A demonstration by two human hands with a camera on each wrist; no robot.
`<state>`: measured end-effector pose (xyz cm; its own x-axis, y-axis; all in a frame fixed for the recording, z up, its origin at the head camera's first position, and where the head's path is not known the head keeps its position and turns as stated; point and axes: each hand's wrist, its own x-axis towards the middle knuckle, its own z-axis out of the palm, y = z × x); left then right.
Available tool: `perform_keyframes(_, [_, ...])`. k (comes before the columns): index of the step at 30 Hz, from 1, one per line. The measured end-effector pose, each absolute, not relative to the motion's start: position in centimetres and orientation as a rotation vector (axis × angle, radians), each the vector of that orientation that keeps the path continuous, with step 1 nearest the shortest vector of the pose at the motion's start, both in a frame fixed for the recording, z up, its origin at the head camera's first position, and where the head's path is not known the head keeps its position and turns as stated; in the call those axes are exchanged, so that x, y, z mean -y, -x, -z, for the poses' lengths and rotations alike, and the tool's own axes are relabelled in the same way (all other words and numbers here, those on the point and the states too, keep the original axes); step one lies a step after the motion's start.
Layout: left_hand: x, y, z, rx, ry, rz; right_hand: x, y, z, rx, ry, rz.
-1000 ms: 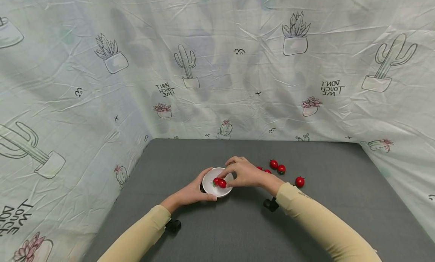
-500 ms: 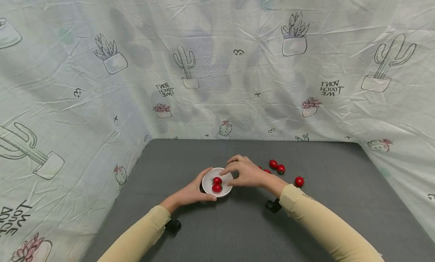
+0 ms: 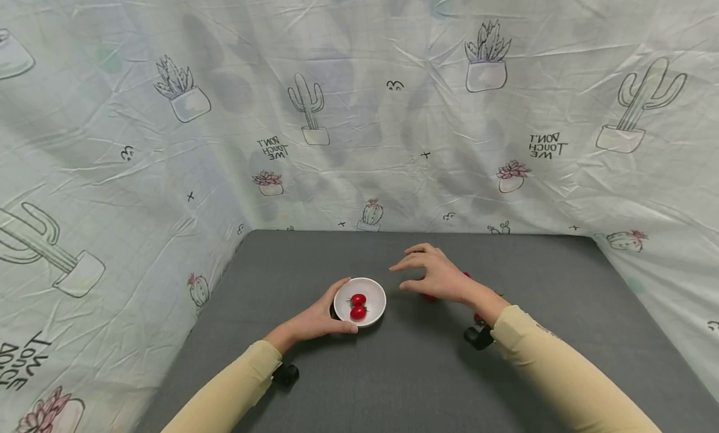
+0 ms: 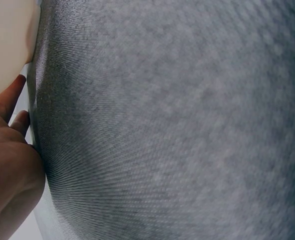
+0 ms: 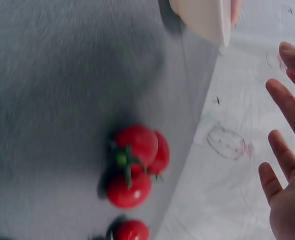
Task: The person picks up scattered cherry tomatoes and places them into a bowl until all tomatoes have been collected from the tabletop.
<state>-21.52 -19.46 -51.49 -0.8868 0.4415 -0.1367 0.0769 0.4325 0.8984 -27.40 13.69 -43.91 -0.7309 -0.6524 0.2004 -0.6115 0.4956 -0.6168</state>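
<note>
My left hand (image 3: 316,319) holds a small white bowl (image 3: 376,303), thumb at the near side and fingers round the far side. Two red cherry tomatoes (image 3: 357,312) with green stems lie in the bowl. In the left wrist view, the bowl (image 4: 7,45) and part of the left hand (image 4: 10,170) show at the left edge. To the right of the bowl, my right hand (image 3: 440,276) hovers above the table with fingers spread and nothing in them. Several loose cherry tomatoes (image 5: 137,145) lie below it, mostly hidden by the hand and wrist in the head view.
The grey table (image 3: 393,377) runs back to a pale curtain (image 3: 348,108) printed with potted cacti, which also encloses the sides. Black wrist devices (image 3: 479,337) sit under both forearms.
The right hand has let go of a cherry tomato, which settled beside the other one in the bowl. That hand then moved right, away from the bowl. The left hand stayed put.
</note>
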Motion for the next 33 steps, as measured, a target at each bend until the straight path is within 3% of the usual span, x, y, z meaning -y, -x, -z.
perform_keyframes(33, [19.5,21.2,51.2,-2.347,-0.454,-1.424,-26.5,25.8,44.9,-2.835,0.702,1.056])
